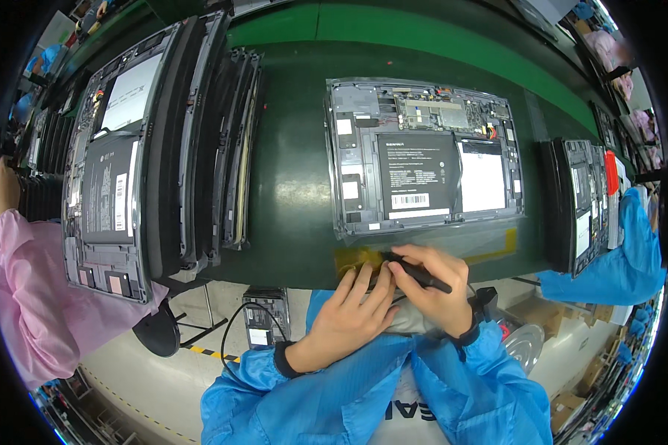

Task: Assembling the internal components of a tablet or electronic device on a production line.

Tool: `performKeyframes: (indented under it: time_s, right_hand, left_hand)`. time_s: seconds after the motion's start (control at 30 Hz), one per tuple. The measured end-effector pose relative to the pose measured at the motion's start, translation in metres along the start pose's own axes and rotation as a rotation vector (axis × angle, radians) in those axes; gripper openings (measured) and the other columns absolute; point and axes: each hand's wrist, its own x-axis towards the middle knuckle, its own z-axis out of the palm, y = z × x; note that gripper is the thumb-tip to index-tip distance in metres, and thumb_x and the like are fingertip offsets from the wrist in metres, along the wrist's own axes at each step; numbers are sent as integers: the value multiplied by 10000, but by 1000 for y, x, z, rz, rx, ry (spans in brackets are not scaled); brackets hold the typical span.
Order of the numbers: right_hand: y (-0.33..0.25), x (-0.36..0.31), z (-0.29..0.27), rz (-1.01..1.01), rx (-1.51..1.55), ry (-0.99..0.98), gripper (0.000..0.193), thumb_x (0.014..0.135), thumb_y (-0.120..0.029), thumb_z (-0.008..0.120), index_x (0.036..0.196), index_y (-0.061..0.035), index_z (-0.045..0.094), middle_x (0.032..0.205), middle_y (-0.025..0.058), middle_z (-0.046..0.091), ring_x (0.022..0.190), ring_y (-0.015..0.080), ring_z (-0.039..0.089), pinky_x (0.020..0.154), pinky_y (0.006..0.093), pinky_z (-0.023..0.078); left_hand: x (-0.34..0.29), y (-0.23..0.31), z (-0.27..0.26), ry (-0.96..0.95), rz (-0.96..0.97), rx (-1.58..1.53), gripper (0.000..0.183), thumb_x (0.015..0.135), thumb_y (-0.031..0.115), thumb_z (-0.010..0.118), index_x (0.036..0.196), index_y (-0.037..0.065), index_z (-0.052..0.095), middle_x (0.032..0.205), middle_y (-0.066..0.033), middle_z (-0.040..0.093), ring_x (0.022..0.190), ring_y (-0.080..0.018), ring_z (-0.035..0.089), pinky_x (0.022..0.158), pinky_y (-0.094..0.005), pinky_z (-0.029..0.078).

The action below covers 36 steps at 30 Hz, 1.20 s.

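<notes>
Tape work at the table's (293, 170) near edge.
The right hand (434, 285) grasps a black tool (423, 275), its tip at the amber tape (352, 261); the left hand (352, 315) grips nothing visible, fingers laid on that tape, just nearer the person than the open device (419, 174). This looks like cutting or marking tape; the next move likely calls for steady fingers clear of the tip.

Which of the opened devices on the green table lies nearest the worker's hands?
The single device, lying by itself just beyond the left hand and right hand; the others are in the left stack and right stack.
</notes>
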Motion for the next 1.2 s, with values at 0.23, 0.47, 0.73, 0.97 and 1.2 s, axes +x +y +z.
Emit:
performKeyframes:
  time_s: [0.23,0.47,0.73,0.97,1.2]
  right_hand:
    - [2,-5,-46,-73,231,171,304,773,-17,942,917,-17,675,790,132,744,681,215,723,591,315,553]
    - [40,47,-129,23,315,214,253,830,-27,868,1031,35,726,879,117,751,842,200,733,774,305,573]
    - [63,78,-133,-145,136,26,231,764,-94,905,958,-7,813,938,88,806,938,231,694,930,384,522]
    - [58,85,-135,-145,10,-57,221,753,-99,912,947,-41,825,970,72,814,931,232,675,973,398,486]
    - [52,68,-126,89,220,274,182,820,-26,855,990,-15,793,877,77,762,862,180,680,863,345,514]
  left_hand:
    - [13,-8,-9,-36,42,-12,488,891,386,765,1241,48,732,1332,-98,637,1167,-294,612,988,-419,519]
    - [76,-33,-50,211,199,54,506,847,338,794,1319,164,734,1154,17,631,989,-194,562,862,-350,470]
    - [132,-54,-52,-43,222,-118,613,869,440,771,1423,199,665,1269,-88,591,1091,-271,550,915,-413,441]
    - [140,-54,-51,-35,275,-79,587,867,472,767,1370,178,698,1292,-42,611,1084,-246,560,912,-404,439]
    - [149,-50,-53,24,322,-93,523,907,448,726,1199,15,720,1176,-90,679,1077,-223,570,922,-390,463]
